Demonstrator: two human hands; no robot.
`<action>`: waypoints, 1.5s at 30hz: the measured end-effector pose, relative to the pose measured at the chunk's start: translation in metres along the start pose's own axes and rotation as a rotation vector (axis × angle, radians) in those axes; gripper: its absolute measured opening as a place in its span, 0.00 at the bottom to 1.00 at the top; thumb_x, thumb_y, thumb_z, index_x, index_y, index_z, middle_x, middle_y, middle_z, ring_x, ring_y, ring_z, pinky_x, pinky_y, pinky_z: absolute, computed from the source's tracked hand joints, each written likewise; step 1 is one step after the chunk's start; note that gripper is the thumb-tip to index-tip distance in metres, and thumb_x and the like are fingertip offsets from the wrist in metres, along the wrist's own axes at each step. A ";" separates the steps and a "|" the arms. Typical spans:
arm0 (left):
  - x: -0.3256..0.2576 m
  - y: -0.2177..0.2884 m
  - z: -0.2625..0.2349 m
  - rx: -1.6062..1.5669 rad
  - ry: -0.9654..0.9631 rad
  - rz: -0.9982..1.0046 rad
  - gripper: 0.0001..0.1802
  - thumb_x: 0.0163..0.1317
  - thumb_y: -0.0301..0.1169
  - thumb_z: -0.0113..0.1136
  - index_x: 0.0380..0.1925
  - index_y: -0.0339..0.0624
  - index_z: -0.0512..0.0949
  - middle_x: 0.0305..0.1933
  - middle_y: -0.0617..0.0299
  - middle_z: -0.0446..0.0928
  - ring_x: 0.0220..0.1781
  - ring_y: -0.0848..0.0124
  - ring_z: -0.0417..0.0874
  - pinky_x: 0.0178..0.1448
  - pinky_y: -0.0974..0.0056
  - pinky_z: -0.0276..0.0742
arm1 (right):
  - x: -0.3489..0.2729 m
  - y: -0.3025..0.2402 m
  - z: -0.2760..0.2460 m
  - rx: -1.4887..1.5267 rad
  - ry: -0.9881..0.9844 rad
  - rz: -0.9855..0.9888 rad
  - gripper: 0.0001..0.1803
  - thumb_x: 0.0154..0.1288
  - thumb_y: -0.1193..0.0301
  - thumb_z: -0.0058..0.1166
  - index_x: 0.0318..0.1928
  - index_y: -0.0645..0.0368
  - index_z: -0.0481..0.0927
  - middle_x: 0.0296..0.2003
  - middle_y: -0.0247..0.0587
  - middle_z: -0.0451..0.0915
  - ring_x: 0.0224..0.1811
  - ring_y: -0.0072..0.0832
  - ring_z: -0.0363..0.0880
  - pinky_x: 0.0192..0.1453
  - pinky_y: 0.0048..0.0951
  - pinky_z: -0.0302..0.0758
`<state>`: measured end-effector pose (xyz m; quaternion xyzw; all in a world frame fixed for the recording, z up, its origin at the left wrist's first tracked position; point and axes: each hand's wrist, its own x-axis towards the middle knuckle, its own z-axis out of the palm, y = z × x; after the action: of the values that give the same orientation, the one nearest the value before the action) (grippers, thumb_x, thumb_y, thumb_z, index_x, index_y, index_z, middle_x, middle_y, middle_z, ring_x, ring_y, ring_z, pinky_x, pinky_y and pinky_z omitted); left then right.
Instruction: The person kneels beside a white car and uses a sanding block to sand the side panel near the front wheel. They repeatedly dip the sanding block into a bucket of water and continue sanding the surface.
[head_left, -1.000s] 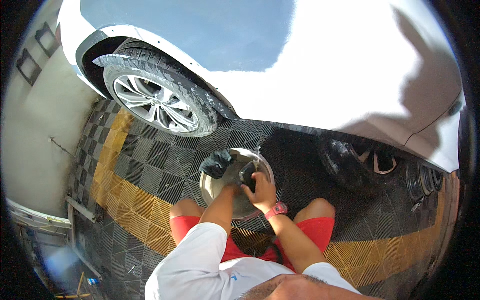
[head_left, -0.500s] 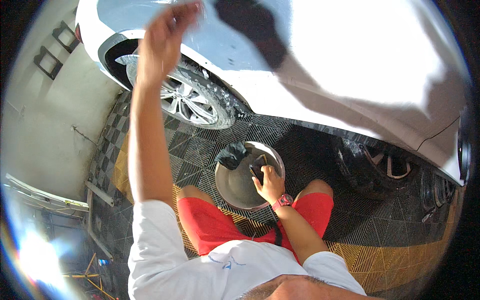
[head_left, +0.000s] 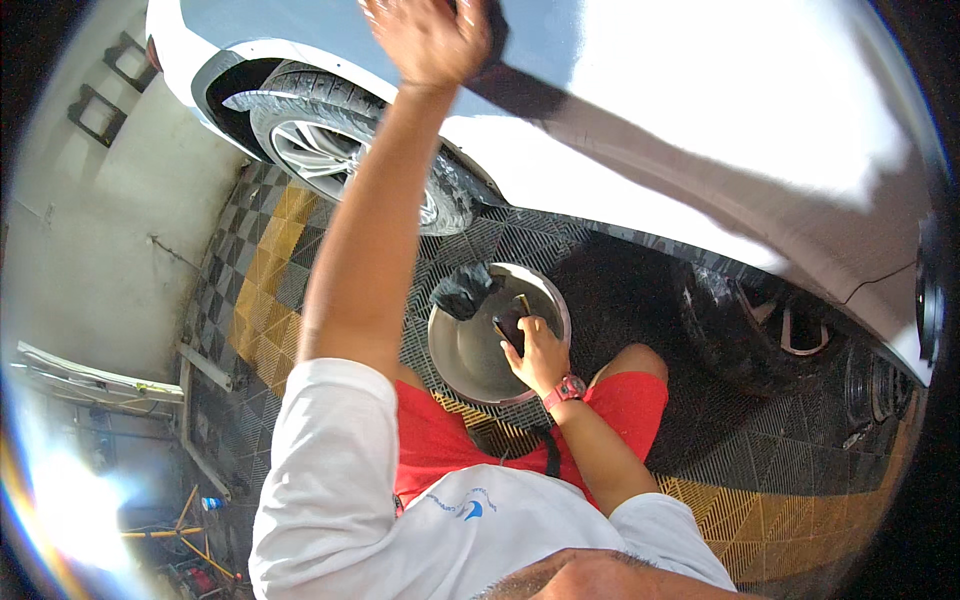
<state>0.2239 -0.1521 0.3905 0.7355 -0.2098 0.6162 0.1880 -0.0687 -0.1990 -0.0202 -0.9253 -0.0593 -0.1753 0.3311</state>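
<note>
My left hand is raised against or just in front of the white car's side panel, its shadow falling right beside it. Its fingers look spread, with the tips partly cut off by the upper edge, and I see nothing in it. My right hand grips a small dark block with a yellowish edge, which I cannot name more exactly. That hand is over a round, pale metal-looking basin between my knees. A crumpled black cloth hangs over the basin's far left rim.
The car's wheel stands beyond my left forearm, and another wheel sits in shadow at the right. Black and yellow grid tiles cover the floor. A pale wall runs along the left, with a yellow frame near a bright light.
My left hand has moved right along the car's panel, and its forearm now crosses in front of the wheel. The dark block in my right hand has shifted slightly over the basin.
</note>
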 end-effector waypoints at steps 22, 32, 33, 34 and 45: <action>-0.134 -0.071 -0.038 0.117 -0.663 0.752 0.45 0.68 0.69 0.58 0.83 0.81 0.59 0.88 0.81 0.57 0.90 0.69 0.54 0.92 0.38 0.40 | 0.000 -0.002 0.002 0.036 0.026 0.008 0.26 0.67 0.55 0.70 0.54 0.55 0.74 0.46 0.49 0.82 0.43 0.49 0.87 0.43 0.47 0.84; -0.156 -0.068 -0.040 -0.021 -0.407 -0.360 0.61 0.76 0.74 0.26 0.84 0.26 0.36 0.89 0.30 0.33 0.92 0.45 0.28 0.89 0.38 0.19 | 0.000 -0.003 0.003 0.040 0.007 0.038 0.27 0.66 0.55 0.70 0.55 0.56 0.74 0.48 0.46 0.83 0.46 0.49 0.87 0.46 0.49 0.84; -0.155 -0.055 -0.035 -0.009 -0.383 -0.347 0.62 0.76 0.74 0.25 0.83 0.23 0.34 0.89 0.31 0.30 0.92 0.45 0.25 0.89 0.39 0.18 | 0.000 -0.004 0.003 0.044 0.004 0.041 0.27 0.66 0.55 0.70 0.55 0.56 0.74 0.48 0.46 0.83 0.47 0.49 0.87 0.46 0.49 0.84; -0.154 -0.031 -0.030 -0.041 -0.365 -0.419 0.63 0.75 0.75 0.25 0.83 0.23 0.33 0.89 0.29 0.31 0.92 0.45 0.26 0.89 0.40 0.18 | -0.001 -0.001 0.002 0.041 0.002 0.050 0.27 0.66 0.55 0.70 0.55 0.55 0.74 0.48 0.46 0.83 0.47 0.48 0.87 0.46 0.49 0.84; -0.216 0.060 -0.063 -0.288 -0.773 -0.042 0.53 0.80 0.64 0.45 0.86 0.36 0.42 0.88 0.28 0.34 0.90 0.35 0.33 0.88 0.31 0.34 | 0.000 0.001 0.006 0.077 0.066 0.055 0.27 0.68 0.54 0.69 0.56 0.55 0.74 0.51 0.50 0.82 0.47 0.50 0.87 0.50 0.53 0.82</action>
<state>0.1063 -0.1516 0.1899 0.8830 -0.3341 0.2550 0.2087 -0.0670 -0.1957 -0.0250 -0.9068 -0.0294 -0.1941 0.3730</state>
